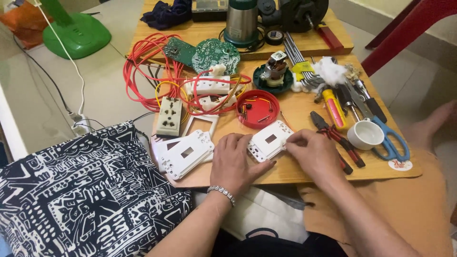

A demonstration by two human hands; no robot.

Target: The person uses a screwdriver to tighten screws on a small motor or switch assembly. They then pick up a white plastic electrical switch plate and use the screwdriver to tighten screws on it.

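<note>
Hands on wooden table (304,102). Left hand (234,162) spread, pressing white plate (269,140); right hand (314,153) pinching its edge. Pliers (335,138) just right.

Low wooden table (304,166), second board (328,45) at far edge. On it: white switch plates (186,153), red wire tangle (147,71), green circuit boards (215,54), red round cover (258,108), pliers (335,138), blue scissors (388,138), white cup (365,134), steel flask (241,21).

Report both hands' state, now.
Left hand: open, flat on the table, fingertips against the white switch faceplate.
Right hand: fingers pinching that faceplate's right edge.
</note>
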